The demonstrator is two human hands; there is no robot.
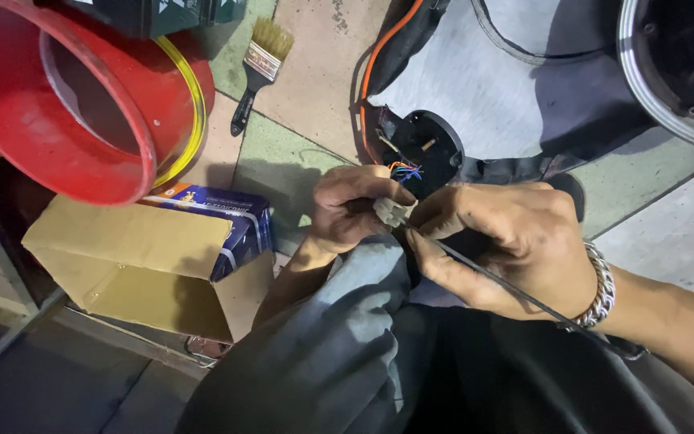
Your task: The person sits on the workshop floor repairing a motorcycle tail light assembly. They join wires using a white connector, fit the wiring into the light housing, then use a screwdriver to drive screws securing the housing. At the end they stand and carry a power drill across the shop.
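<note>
Left hand (351,210) pinching pale plug (393,210), fingers closed round it. Right hand (508,241) gripping thin tool (491,277), tip touching plug. Both hovering over knee, near wires (406,170).

A large red plastic bucket (82,104) tilts at upper left, above an open brown cardboard box (134,265). A blue printed carton (230,229) rests against the box. A small black-handled paintbrush with pale bristles (257,68) lies on the tiled floor (315,72).
</note>
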